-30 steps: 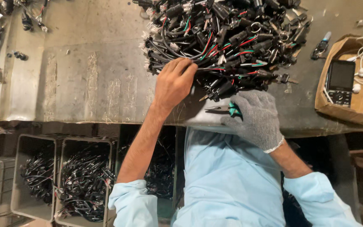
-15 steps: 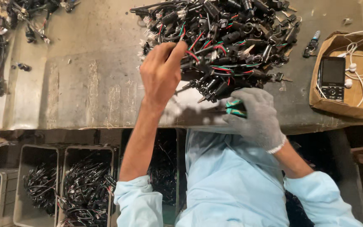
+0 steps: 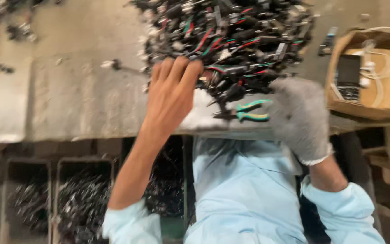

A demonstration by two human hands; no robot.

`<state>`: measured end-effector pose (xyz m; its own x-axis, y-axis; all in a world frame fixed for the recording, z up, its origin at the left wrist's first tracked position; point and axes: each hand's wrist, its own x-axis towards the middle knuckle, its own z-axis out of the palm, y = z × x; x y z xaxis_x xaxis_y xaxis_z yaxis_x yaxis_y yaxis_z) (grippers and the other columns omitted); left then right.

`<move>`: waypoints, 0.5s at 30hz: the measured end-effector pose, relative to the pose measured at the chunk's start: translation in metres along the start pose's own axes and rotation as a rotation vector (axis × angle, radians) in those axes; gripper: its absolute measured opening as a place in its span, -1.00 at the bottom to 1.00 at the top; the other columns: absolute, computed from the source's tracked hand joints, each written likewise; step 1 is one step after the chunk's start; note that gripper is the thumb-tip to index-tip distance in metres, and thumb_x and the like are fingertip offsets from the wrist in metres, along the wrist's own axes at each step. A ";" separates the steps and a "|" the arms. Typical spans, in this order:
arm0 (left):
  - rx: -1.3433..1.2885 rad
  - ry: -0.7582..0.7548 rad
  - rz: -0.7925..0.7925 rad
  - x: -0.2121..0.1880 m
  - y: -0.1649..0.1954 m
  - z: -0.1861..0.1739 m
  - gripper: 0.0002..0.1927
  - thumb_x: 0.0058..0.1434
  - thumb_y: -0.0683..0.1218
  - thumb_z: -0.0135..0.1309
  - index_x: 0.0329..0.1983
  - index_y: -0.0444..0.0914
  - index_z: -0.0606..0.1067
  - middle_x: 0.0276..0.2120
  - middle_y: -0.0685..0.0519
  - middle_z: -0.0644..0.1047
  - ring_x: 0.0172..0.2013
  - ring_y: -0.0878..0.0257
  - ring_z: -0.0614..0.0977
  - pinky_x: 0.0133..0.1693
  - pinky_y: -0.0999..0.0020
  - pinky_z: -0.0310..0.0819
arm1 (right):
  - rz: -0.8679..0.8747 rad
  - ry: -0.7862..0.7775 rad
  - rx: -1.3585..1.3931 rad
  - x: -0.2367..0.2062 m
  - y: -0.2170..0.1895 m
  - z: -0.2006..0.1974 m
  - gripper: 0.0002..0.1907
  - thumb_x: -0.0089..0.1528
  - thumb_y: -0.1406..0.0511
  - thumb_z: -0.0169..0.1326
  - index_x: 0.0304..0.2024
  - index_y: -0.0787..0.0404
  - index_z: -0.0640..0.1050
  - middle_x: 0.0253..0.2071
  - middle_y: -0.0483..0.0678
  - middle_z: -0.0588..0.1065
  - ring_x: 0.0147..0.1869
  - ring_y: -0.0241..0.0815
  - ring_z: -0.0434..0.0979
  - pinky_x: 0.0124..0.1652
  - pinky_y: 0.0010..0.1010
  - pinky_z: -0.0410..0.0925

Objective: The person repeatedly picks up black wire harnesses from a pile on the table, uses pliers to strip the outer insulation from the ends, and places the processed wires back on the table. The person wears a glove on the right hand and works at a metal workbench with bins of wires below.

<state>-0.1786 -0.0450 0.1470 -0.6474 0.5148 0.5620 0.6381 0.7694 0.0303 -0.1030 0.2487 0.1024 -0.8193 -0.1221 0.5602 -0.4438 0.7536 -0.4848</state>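
My bare left hand [image 3: 173,97] lies flat, fingers loosely spread, on the near edge of the wire-harness pile [image 3: 231,40] at twelve o'clock, gripping nothing I can make out. My gloved right hand [image 3: 301,117], at three o'clock, is closed round green-handled cutters [image 3: 249,111], nose aimed into the pile, ready to snip.

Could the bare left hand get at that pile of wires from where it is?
Probably yes: the left hand already has its fingertips at the edge of the pile of wires, with nothing between them.
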 end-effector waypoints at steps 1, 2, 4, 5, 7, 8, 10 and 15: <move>0.014 -0.017 0.006 -0.006 0.007 -0.010 -0.70 0.26 -0.23 0.11 0.07 -0.19 0.50 -0.05 0.01 0.44 0.00 0.04 0.45 0.06 0.11 0.30 | 0.031 0.029 -0.115 0.002 0.016 -0.011 -0.68 0.37 0.30 0.20 0.15 0.19 0.49 0.05 0.07 0.51 0.21 0.10 0.47 0.25 -0.16 0.29; 0.039 -0.032 -0.002 -0.011 0.012 -0.019 -0.67 0.25 -0.22 0.10 0.09 -0.18 0.51 -0.02 0.01 0.44 0.01 0.04 0.45 0.07 0.11 0.30 | 0.066 0.030 -0.233 0.005 0.033 -0.025 -0.74 0.43 0.27 0.19 0.12 0.19 0.49 0.03 0.04 0.51 0.17 0.06 0.48 0.24 -0.17 0.29; 0.114 -0.093 -0.030 -0.018 0.013 -0.032 -0.69 0.23 -0.21 0.12 0.06 -0.17 0.53 -0.05 0.01 0.46 -0.02 0.04 0.47 0.04 0.13 0.33 | 0.134 -0.006 -0.441 0.006 0.060 -0.047 -0.73 0.45 0.19 0.20 0.08 0.21 0.51 -0.04 0.02 0.50 0.09 0.01 0.48 0.20 -0.16 0.28; 0.166 -0.123 -0.048 -0.020 0.011 -0.035 -0.72 0.22 -0.20 0.14 0.01 -0.18 0.53 -0.10 0.01 0.49 -0.06 0.05 0.50 0.00 0.14 0.36 | 0.164 -0.042 -0.530 0.005 0.071 -0.054 -0.66 0.42 0.14 0.22 0.07 0.23 0.52 -0.08 0.02 0.50 0.05 -0.01 0.48 0.17 -0.14 0.28; 0.100 -0.140 -0.121 -0.023 0.002 -0.037 -0.77 0.24 -0.17 0.19 -0.04 -0.20 0.53 -0.21 0.02 0.51 -0.14 0.06 0.55 -0.09 0.16 0.40 | 0.208 -0.131 -0.635 -0.002 0.086 -0.073 -0.45 0.18 0.01 0.31 0.02 0.27 0.57 -0.23 0.05 0.50 -0.05 0.05 0.49 0.08 -0.05 0.27; 0.069 -0.148 -0.163 -0.025 0.001 -0.036 -0.79 0.25 -0.16 0.21 -0.07 -0.21 0.53 -0.26 0.03 0.52 -0.18 0.07 0.58 -0.14 0.17 0.43 | 0.195 -0.123 -0.640 -0.006 0.090 -0.074 -0.41 0.14 -0.03 0.33 -0.02 0.27 0.57 -0.23 0.06 0.51 -0.04 0.06 0.49 0.10 -0.03 0.27; 0.032 -0.145 -0.235 -0.031 0.001 -0.033 -0.81 0.22 -0.08 0.30 -0.22 -0.20 0.51 -0.37 0.04 0.53 -0.32 0.05 0.58 -0.28 0.16 0.39 | 0.176 -0.103 -0.644 -0.018 0.095 -0.072 -0.33 0.07 -0.12 0.36 -0.08 0.27 0.57 -0.25 0.07 0.51 -0.04 0.08 0.50 0.15 0.01 0.27; -0.157 -0.192 -0.342 -0.046 0.015 -0.042 -0.79 0.17 -0.13 0.30 -0.24 -0.25 0.49 -0.36 -0.02 0.54 -0.38 0.01 0.58 -0.35 0.14 0.40 | 0.160 -0.080 -0.545 -0.037 0.116 -0.064 -0.45 0.21 -0.07 0.36 -0.03 0.18 0.56 -0.02 0.00 0.55 0.10 0.03 0.48 0.24 -0.14 0.23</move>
<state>-0.1219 -0.0728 0.1560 -0.8892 0.3123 0.3343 0.4193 0.8487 0.3222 -0.1008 0.3824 0.0680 -0.8951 -0.0118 0.4457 -0.0783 0.9883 -0.1310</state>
